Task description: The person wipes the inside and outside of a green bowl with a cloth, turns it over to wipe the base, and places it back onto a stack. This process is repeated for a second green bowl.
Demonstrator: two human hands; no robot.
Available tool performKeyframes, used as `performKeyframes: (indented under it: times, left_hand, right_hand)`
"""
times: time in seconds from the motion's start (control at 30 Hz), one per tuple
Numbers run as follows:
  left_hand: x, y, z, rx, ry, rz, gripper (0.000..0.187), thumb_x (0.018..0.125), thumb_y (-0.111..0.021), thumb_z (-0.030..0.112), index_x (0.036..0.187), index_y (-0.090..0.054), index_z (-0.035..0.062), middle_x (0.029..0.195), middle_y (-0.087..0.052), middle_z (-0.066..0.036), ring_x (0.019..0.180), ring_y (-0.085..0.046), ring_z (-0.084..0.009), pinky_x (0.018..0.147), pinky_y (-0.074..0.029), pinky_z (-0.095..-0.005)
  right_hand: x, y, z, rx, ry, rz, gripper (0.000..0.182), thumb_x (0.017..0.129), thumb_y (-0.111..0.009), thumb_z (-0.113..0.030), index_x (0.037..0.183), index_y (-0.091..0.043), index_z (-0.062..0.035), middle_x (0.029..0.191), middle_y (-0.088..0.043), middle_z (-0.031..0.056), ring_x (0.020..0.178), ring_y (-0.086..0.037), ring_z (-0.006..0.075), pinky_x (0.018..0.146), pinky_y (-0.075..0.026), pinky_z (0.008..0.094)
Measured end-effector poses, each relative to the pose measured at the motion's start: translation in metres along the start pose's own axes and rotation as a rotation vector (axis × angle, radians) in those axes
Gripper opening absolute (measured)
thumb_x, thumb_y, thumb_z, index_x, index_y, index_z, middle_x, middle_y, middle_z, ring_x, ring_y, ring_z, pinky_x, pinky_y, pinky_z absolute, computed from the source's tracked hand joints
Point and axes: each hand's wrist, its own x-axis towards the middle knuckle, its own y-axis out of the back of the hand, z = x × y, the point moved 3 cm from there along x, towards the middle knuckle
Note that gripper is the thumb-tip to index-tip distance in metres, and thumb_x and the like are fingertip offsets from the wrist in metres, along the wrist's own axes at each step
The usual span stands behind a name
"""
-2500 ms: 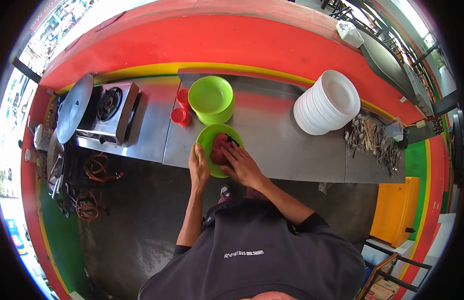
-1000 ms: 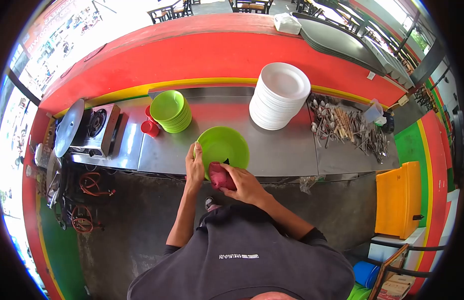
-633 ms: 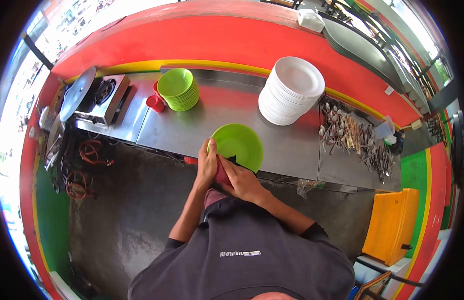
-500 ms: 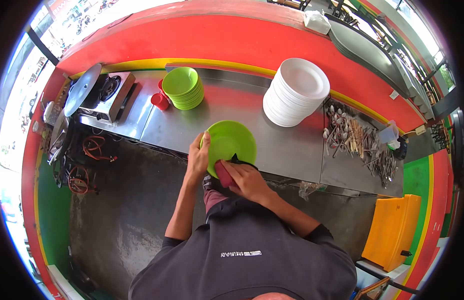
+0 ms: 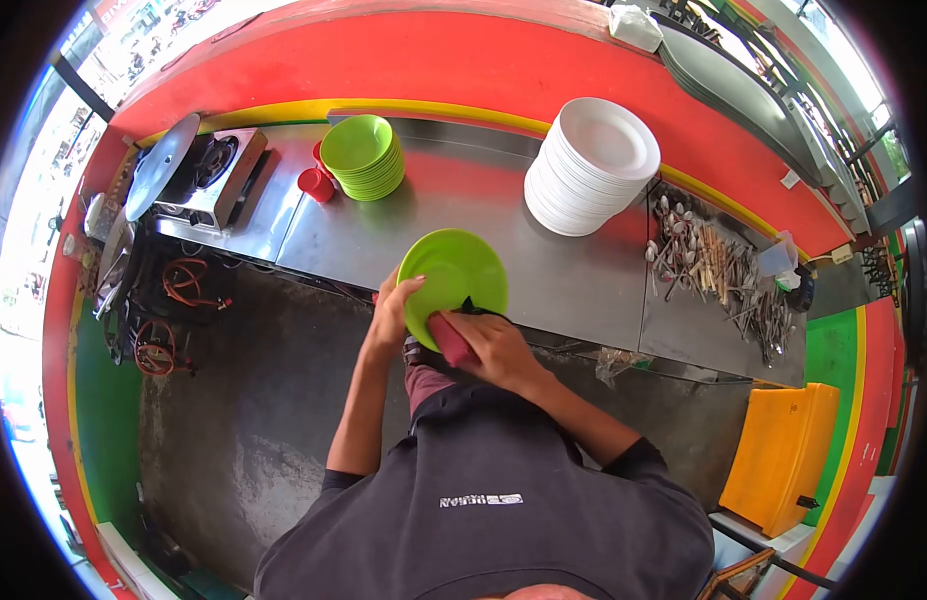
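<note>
A green plate (image 5: 452,262) is held in front of my body, its inner face turned up toward me. My left hand (image 5: 392,310) grips its left rim, thumb on the upper side. Pressed against the lower right part of the plate is a dark red cloth (image 5: 452,340), bunched under my right hand (image 5: 494,348), with a black piece of it sticking up by the fingers. Beyond the plate, on the metal counter, stand a stack of green bowls (image 5: 362,155) and a red cup (image 5: 316,185).
A tall stack of white plates (image 5: 594,165) stands on the steel counter (image 5: 454,195). Spoons and other cutlery (image 5: 719,265) lie spread at the right. A gas stove (image 5: 212,180) sits at the left end. A yellow container (image 5: 779,455) is at the lower right.
The green plate has shifted slightly up and left with my left hand. My right hand and the cloth have moved a little, still against the plate.
</note>
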Motion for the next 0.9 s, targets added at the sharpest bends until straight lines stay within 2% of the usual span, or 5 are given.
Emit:
performKeyframes:
  times: [0.1,0.3,0.43,0.7,0.9]
  left_hand:
    - [-0.005,-0.015,0.014,0.032,0.014,0.008,0.048,0.095,-0.061,0.022,0.135,-0.055,-0.0016,0.122,-0.065,-0.011,0.113,-0.06,-0.0195,0.1,-0.046,-0.0332]
    - [0.006,-0.003,-0.075,-0.262,0.015,0.158,0.04,0.096,-0.056,0.026,0.125,-0.058,-0.0003,0.112,-0.065,-0.009,0.103,-0.062,-0.0188,0.093,-0.048,-0.0315]
    - [-0.004,0.015,-0.02,-0.107,0.054,-0.021,0.045,0.096,-0.054,0.027,0.131,-0.056,-0.0017,0.121,-0.066,-0.013,0.111,-0.064,-0.0219,0.095,-0.05,-0.0331]
    - [-0.012,-0.018,-0.053,-0.218,-0.086,0.1,0.047,0.098,-0.058,0.028,0.132,-0.055,-0.0027,0.121,-0.063,-0.01,0.111,-0.059,-0.0183,0.098,-0.045,-0.0324]
    - [-0.018,-0.012,0.027,0.152,-0.043,-0.12,0.053,0.1,-0.055,0.035,0.136,-0.054,-0.003,0.122,-0.065,-0.013,0.115,-0.058,-0.0206,0.101,-0.044,-0.0338]
  right_hand:
    - [-0.001,0.003,0.009,-0.078,-0.026,-0.01,0.08,0.073,-0.082,-0.016,0.146,-0.05,-0.0051,0.12,-0.069,0.0167,0.105,-0.068,0.0342,0.093,-0.052,0.0442]
    - [0.013,-0.013,-0.01,0.041,-0.309,-0.015,0.074,0.074,-0.08,-0.012,0.142,-0.054,-0.0071,0.118,-0.071,0.0165,0.106,-0.068,0.0331,0.094,-0.052,0.0441]
    - [-0.001,-0.001,-0.003,0.028,-0.032,0.027,0.071,0.075,-0.08,-0.013,0.141,-0.055,-0.0065,0.12,-0.07,0.0147,0.109,-0.067,0.0316,0.097,-0.051,0.0439]
    - [0.014,-0.01,-0.014,0.038,-0.182,0.067,0.073,0.069,-0.081,-0.011,0.138,-0.058,-0.0042,0.117,-0.07,0.016,0.106,-0.069,0.0325,0.091,-0.054,0.042]
    - [-0.006,0.002,-0.001,0.041,-0.024,0.037,0.076,0.07,-0.083,-0.015,0.14,-0.056,-0.0076,0.127,-0.068,0.014,0.111,-0.067,0.0321,0.098,-0.052,0.0436]
